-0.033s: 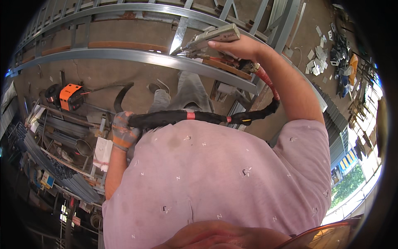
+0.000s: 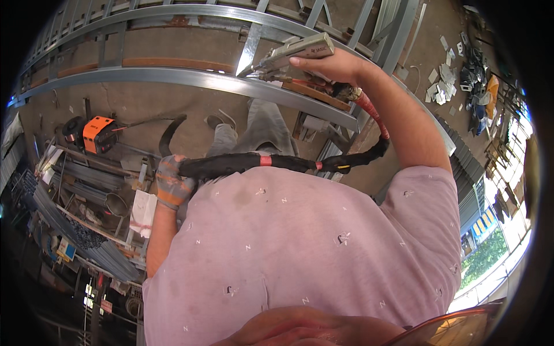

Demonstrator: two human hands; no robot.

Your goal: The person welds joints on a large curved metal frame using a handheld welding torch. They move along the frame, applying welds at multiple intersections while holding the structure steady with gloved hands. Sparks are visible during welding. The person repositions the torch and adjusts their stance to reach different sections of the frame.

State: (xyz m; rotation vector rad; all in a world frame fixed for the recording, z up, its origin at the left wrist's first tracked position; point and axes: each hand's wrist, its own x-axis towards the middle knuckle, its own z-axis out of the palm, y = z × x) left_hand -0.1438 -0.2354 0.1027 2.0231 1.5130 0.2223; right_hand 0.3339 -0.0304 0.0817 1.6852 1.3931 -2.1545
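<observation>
My bare right hand (image 2: 343, 64) is wrapped around a handheld welding gun (image 2: 306, 49) with a grey metal body, its thumb lying along the side. The gun's pointed nozzle slants down to the left and meets the corner where a flat crosspiece (image 2: 250, 46) joins a curved steel rail (image 2: 190, 78); I cannot tell whether it touches. The crosspiece shines brightly there. From the gun's rear, a red and black wrapped cable (image 2: 231, 166) loops across the front of my shirt. My left hand (image 2: 172, 181), in a grey and orange glove, is closed round that cable at the left.
An orange and black machine (image 2: 99, 135) sits on the floor at the left. Below it, bundled metal tubes (image 2: 95, 248) lie on a rack. At the far right are scattered light-coloured pieces (image 2: 441, 83) and dark plastic bags (image 2: 474, 86). A long steel beam (image 2: 398, 34) crosses the upper right.
</observation>
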